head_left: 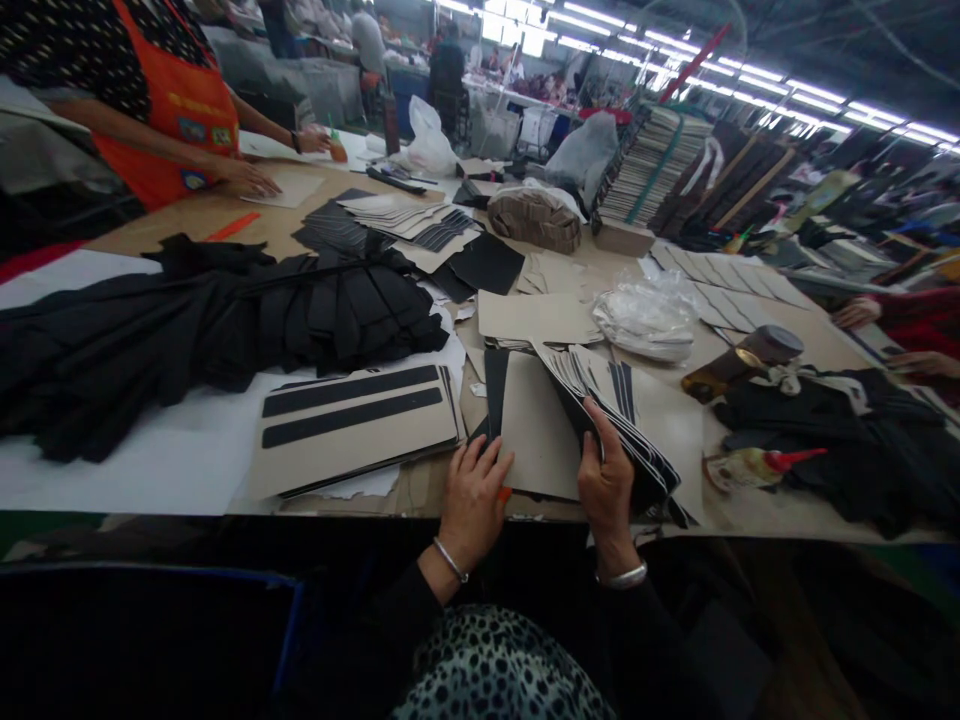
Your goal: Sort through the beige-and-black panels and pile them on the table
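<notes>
**Right hand clasps a fanned stack at the worktop's near edge**

Around the middle of the near edge of the worktop (pixel 142 235), the right hand (pixel 606 465) is closed on the fanned stack (pixel 634 435) of beige-and-black panels, thumb uppermost, the sheets tilted up and spread toward the right. The left hand (pixel 474 490) lies palm down with fingers slightly parted, at the lower left of a beige board (pixel 536 425) and a black strip (pixel 495 385); whether it grips anything, I cannot tell.

Just left of that hand, along the near edge, sits a pile of striped panels (pixel 352 420), two black bands across its top sheet. Black cloth (pixel 315 310) is heaped behind it, reaching the worktop's left side. To the right, near the same edge, a red-nozzled bottle (pixel 750 468) lies on its side. A clear plastic bag (pixel 649 315) rests farther back. At the far left edge, a person in an orange apron (pixel 180 110) has one hand on a pale sheet (pixel 289 188).
</notes>
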Motion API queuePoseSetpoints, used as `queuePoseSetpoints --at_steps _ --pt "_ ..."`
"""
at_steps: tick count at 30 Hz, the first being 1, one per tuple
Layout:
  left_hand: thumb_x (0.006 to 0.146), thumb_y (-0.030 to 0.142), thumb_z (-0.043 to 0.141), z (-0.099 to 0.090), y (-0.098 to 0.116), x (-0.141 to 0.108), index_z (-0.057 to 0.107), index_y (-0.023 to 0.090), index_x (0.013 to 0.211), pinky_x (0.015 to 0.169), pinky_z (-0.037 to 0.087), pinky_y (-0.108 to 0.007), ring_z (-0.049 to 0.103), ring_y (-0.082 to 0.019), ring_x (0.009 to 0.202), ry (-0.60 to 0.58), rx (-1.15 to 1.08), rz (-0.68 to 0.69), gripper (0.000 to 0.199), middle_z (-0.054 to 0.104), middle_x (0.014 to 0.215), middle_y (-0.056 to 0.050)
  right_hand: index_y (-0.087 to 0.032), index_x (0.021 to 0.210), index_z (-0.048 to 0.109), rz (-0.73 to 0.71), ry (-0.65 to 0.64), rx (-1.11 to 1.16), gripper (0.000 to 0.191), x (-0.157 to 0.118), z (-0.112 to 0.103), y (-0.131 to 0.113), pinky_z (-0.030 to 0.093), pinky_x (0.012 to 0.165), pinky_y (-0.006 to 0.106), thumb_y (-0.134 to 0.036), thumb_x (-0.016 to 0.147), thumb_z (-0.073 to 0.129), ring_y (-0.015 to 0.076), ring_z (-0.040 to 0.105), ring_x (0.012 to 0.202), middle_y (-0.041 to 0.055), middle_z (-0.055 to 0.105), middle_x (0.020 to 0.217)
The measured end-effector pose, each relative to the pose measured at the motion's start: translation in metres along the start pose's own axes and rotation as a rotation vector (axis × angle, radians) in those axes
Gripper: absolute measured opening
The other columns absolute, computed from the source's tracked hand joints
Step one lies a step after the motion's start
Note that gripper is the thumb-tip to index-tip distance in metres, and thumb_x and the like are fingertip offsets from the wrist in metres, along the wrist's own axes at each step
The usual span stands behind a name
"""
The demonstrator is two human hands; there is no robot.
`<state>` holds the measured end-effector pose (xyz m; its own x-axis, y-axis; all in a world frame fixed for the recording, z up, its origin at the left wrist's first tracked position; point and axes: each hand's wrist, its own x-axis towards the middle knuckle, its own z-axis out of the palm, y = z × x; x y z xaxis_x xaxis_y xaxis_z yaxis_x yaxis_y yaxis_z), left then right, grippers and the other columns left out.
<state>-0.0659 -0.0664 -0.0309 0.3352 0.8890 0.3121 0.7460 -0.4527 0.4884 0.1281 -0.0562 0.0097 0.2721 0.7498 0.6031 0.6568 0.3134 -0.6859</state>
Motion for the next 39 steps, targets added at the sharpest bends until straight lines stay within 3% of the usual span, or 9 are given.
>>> queuePoseSetpoints --at_steps 5,10,18,26,32,39 --pt "0.084 0.019 0.07 0.001 0.003 -0.003 0.064 0.024 0.128 0.118 0.03 -0.057 0.041 -0.034 0.14 -0.028 0.0 0.018 0.045 0.057 0.147 -0.008 -0.023 0.143 0.057 -0.005 -0.012 0.004 0.043 -0.002 0.001 0.002 0.038 0.12 0.045 -0.018 0.101 0.046 0.0198 0.055 0.135 0.0085 0.06 0.144" --pt "0.089 0.032 0.067 -0.004 0.0 -0.014 0.059 0.015 0.135 0.108 0.04 -0.052 0.047 -0.035 0.129 0.069 0.082 -0.088 0.05 0.059 0.136 -0.016 -0.025 0.144 0.056 -0.031 -0.017 -0.016 0.045 -0.003 -0.002 0.004 0.038 0.121 0.046 -0.017 0.1 0.047 0.0208 0.055 0.135 0.0083 0.062 0.142" --pt "0.087 0.041 0.07 -0.008 0.0 -0.008 0.061 0.015 0.132 0.101 0.043 -0.052 0.049 -0.036 0.122 0.0 0.175 -0.123 0.053 0.059 0.132 -0.016 -0.027 0.145 0.053 -0.1 -0.116 -0.017 0.054 -0.015 0.004 0.013 0.042 0.119 0.046 -0.007 0.096 0.04 0.0202 0.054 0.136 0.0065 0.058 0.146" --pt "0.09 0.036 0.066 -0.011 0.0 -0.016 0.068 0.022 0.122 0.104 0.042 -0.052 0.046 -0.035 0.127 0.01 0.119 -0.101 0.036 0.057 0.136 -0.014 -0.03 0.151 0.046 -0.168 -0.373 -0.083 0.082 -0.041 0.013 0.027 0.029 0.126 0.048 0.007 0.08 0.031 0.0177 0.037 0.148 0.002 0.045 0.157" --pt "0.089 0.032 0.068 -0.01 0.0 -0.018 0.07 0.022 0.115 0.104 0.042 -0.053 0.046 -0.034 0.126 0.019 0.059 -0.1 0.028 0.057 0.137 -0.013 -0.026 0.129 0.066 -0.226 -0.493 -0.084 0.069 -0.057 0.023 0.048 0.023 0.127 0.044 0.008 0.076 0.038 0.0176 0.03 0.152 0.0007 0.039 0.162" --pt "0.082 0.015 0.068 -0.008 0.01 -0.018 0.069 0.02 0.12 0.105 0.043 -0.051 0.046 -0.032 0.122 0.047 -0.088 -0.186 0.038 0.059 0.127 -0.011 -0.031 0.132 0.065 -0.227 -0.555 -0.083 0.063 -0.064 0.031 0.06 0.018 0.128 0.047 0.004 0.082 0.047 0.0181 0.032 0.151 0.0002 0.046 0.157"
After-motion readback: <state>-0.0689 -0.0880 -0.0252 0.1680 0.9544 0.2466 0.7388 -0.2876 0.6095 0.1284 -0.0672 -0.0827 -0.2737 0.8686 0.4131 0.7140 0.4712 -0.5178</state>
